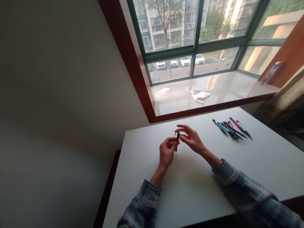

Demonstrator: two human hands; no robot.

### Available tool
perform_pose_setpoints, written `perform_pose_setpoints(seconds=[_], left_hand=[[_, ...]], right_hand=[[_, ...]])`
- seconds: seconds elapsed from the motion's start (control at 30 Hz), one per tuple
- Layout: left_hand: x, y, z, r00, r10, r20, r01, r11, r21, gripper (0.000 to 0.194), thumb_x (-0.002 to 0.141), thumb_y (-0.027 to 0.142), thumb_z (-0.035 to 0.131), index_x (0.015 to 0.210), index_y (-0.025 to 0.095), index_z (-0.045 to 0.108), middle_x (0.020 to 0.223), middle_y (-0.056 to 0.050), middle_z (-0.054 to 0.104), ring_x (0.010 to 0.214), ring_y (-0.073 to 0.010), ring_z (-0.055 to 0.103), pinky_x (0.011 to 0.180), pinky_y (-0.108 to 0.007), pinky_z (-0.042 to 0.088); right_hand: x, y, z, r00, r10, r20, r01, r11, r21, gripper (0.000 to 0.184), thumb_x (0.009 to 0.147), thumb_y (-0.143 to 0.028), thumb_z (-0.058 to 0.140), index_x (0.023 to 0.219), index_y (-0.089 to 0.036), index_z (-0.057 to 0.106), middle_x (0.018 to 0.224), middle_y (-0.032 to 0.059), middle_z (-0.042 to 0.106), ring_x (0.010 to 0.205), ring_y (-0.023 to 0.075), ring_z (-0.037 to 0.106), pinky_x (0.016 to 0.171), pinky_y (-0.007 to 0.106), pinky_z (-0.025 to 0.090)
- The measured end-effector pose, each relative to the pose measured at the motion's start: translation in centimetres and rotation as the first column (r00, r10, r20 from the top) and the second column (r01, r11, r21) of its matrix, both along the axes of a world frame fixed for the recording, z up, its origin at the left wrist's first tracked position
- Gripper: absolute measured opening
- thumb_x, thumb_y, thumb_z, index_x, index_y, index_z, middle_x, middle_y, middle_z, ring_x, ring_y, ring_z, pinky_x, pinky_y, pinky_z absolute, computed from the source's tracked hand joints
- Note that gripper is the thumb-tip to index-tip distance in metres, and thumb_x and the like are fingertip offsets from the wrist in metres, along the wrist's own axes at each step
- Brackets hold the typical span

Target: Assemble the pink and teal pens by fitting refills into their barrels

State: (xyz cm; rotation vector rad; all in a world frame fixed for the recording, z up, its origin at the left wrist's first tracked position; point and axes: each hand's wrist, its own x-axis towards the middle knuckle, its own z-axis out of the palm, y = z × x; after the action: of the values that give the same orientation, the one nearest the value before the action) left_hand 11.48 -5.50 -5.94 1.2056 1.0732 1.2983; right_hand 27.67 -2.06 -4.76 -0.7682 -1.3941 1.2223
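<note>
Left hand (167, 152) pinching a red-and-black pen (178, 135) between thumb and fingers, around its red barrel; pen near upright, slightly tilted, black end up. Right hand (192, 141) at the pen's black end, upper fingers spread and curved; cannot tell whether its thumb and a finger pinch the pen or only sit beside it. Both wrists in blue plaid sleeves (148, 198). Pen is over the white tabletop (197, 190), near its far edge, nearer the far-left corner than the near edge; cannot tell whether its lower tip touches the surface. Toward the far-right corner, a loose pile of pens (234, 129), teal, pink-red and dark, overlapping, lower ends blurred. Past the far edge, a pale windowsill (175, 103): crumpled white cloth (200, 95) near its middle, flat white paper (163, 90) toward its left end. Beyond the green-framed window (196, 47), parked cars (185, 60).
</note>
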Motion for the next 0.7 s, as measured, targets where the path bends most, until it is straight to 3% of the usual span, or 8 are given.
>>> perform_pose_setpoints(seconds=[0.13,0.27,0.4,0.53,0.7], left_hand=[[-0.05,0.09,-0.16,1.000,-0.004,0.004,0.004,1.000,-0.003,0.029,0.083,0.036,0.081,0.100,0.014,0.074,0.091,-0.010,0.077,0.083,-0.0223,0.074,0.072,-0.031,0.056],[-0.07,0.08,-0.07,1.000,-0.003,0.004,0.003,1.000,-0.004,0.030,0.083,0.037,0.081,0.101,0.015,0.074,0.093,-0.010,0.077,0.086,-0.0243,0.075,0.072,-0.032,0.057],[-0.02,0.03,0.09,1.000,-0.005,0.004,0.005,1.000,-0.005,0.029,0.082,0.037,0.082,0.099,0.015,0.074,0.094,-0.010,0.077,0.088,-0.0251,0.075,0.072,-0.032,0.058],[-0.03,0.06,0.13,1.000,-0.004,0.013,0.005,1.000,-0.008,0.030,0.081,0.038,0.082,0.099,0.015,0.075,0.091,-0.010,0.077,0.085,-0.0247,0.075,0.069,-0.032,0.057],[-0.11,0.06,0.15,1.000,-0.012,0.020,0.012,1.000,-0.015,0.030,0.081,0.037,0.083,0.101,0.015,0.075,0.095,-0.011,0.078,0.085,-0.0243,0.076,0.071,-0.032,0.057]], right_hand=[[0.01,0.00,0.07,1.000,-0.018,0.018,0.018,1.000,-0.009,0.046,0.087,-0.037,0.077,0.130,-0.024,0.064,0.101,0.0068,0.072,0.104,0.0244,0.070,0.095,0.046,0.058],[0.00,-0.04,0.19,1.000,-0.009,0.011,0.009,1.000,0.004,0.050,0.087,-0.037,0.076,0.134,-0.025,0.061,0.110,0.0089,0.073,0.112,0.0259,0.068,0.097,0.046,0.058],[0.03,-0.01,0.11,0.999,-0.027,0.035,0.027,1.000,-0.002,0.043,0.087,-0.037,0.077,0.127,-0.025,0.066,0.097,0.0047,0.071,0.099,0.0223,0.070,0.094,0.044,0.059],[0.10,0.02,0.00,1.000,-0.001,0.010,0.001,1.000,-0.009,0.043,0.089,-0.038,0.075,0.129,-0.025,0.065,0.108,0.0078,0.074,0.109,0.0250,0.069,0.094,0.044,0.059],[0.17,0.02,0.03,0.998,0.053,-0.014,-0.054,0.998,-0.025,0.042,0.090,-0.039,0.074,0.128,-0.023,0.065,0.105,0.0092,0.077,0.105,0.0259,0.072,0.093,0.045,0.060]])
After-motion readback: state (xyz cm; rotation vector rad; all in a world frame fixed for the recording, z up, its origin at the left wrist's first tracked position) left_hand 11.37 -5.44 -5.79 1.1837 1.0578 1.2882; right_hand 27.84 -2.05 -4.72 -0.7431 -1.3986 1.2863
